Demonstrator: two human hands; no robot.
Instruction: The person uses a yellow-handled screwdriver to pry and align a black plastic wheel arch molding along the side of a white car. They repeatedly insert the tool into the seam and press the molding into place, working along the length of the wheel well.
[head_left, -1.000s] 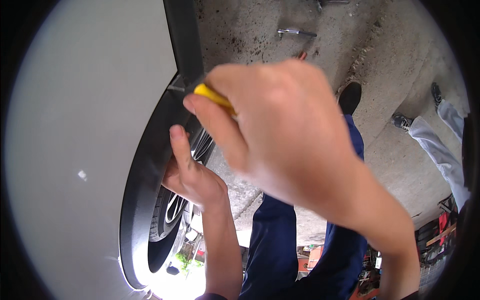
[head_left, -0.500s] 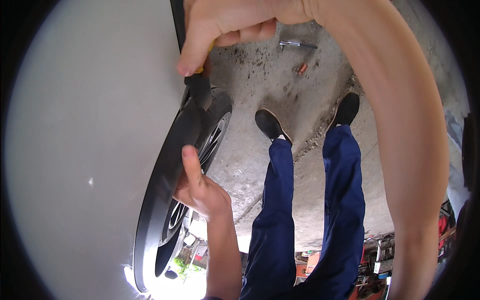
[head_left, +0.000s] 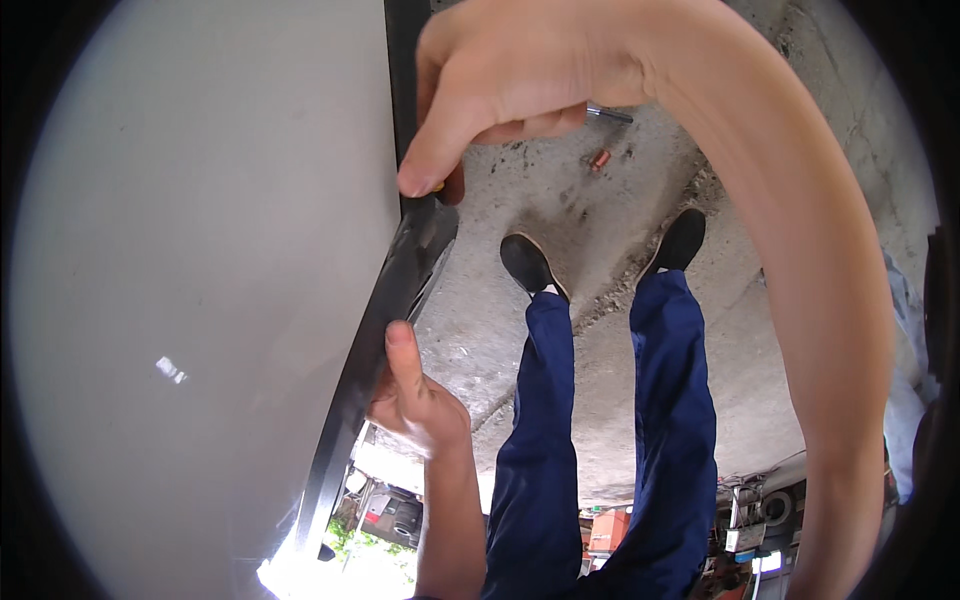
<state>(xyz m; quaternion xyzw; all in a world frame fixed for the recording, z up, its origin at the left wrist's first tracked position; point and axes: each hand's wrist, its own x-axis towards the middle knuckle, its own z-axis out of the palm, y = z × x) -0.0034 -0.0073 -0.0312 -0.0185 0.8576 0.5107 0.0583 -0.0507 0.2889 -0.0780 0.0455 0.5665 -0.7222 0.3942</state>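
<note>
A long black wheel-arch trim (head_left: 362,385) runs down the edge of a pale car body panel (head_left: 220,260). Near its middle, my left hand (head_left: 420,405) grips it, thumb on the outer face and fingers hidden behind. My right arm curves over from the right. At the trim's upper end, my right hand (head_left: 510,85) is closed, with thumb and fingers pinched around something. Only a small yellow bit (head_left: 438,187) of that thing shows under the thumb; its kind cannot be made out. Just below the thumb, the trim's dark end (head_left: 430,225) looks broad and bent.
On the concrete floor (head_left: 620,370) lie a metal ratchet-like tool (head_left: 610,115), partly behind my right hand, and a small copper-coloured cylinder (head_left: 600,160). My shoes (head_left: 530,262) stand by a rough crack. Cluttered gear (head_left: 745,515) and an orange box (head_left: 608,528) are behind me.
Both hands sit lower and slightly farther right in the picture. The trim looks straighter and now covers the wheel that showed before. My right hand now partly covers the metal tool.
</note>
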